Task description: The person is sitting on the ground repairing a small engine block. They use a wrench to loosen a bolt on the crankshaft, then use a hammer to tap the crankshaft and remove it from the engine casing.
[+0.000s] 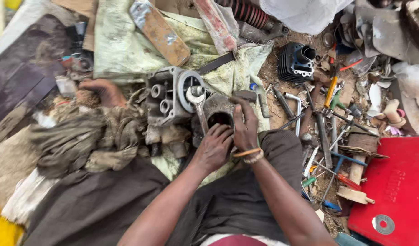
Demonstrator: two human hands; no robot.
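On the ground, over bare brown dirt, I see a stained pale cloth [127,45] spread out as the work surface, and the person sits on it with dark trousers. This looks like an open workshop floor, very crowded.

Around the hands I notice many parts. To the right a black finned cylinder [295,63] stands on the dirt, and below it loose tools lie scattered: a bent chrome wrench [297,107], screwdrivers, bolts. A red flat case [396,187] lies at the far right. At the top a rusty orange plate [161,34] and a red coil spring [250,12] rest on the cloth. To the left a heap of dirty rags [91,136] lies, and another person's hand [102,91] rests on it, apart from my view's own hands.

Just in front of the knees sits a grey engine casing [170,98], and touching its right side is a dark cylinder part [218,111] with its round opening facing up toward the camera, so its long axis runs about vertical. An open-end spanner [198,107] lies between them, its head pointing away from the person.

The left hand [214,148] is curled on the near rim of the cylinder part, fingers inside the opening. The right hand [245,127] holds the right rim, with a small dark piece [243,96] just at its fingertips; I cannot tell if it grips this piece.
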